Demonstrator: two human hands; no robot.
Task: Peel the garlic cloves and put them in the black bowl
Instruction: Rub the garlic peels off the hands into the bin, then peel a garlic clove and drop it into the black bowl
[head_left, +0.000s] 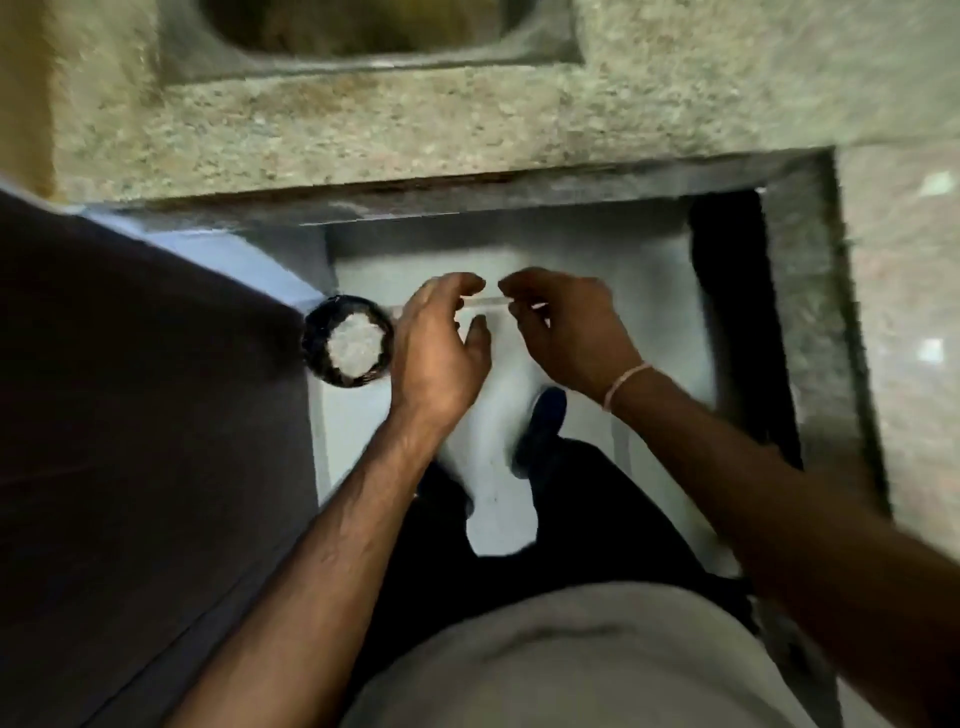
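Note:
The view is blurred and looks straight down. A round black container (347, 340) with a whitish heap inside stands low at the left, beside a dark cabinet; I cannot tell whether it is the bowl. My left hand (441, 353) hovers just right of it, fingers curved and apart, with nothing seen in it. My right hand (566, 332) hangs close by, palm down and fingers bent, their tips almost facing the left hand's. What lies under its palm is hidden. No garlic clove can be made out.
A speckled granite counter (467, 130) runs across the top, with a sunken basin (363, 36) at its far edge. Below is pale floor (623, 270), my dark shoe (543, 431) and dark trousers. The dark cabinet (130, 415) fills the left.

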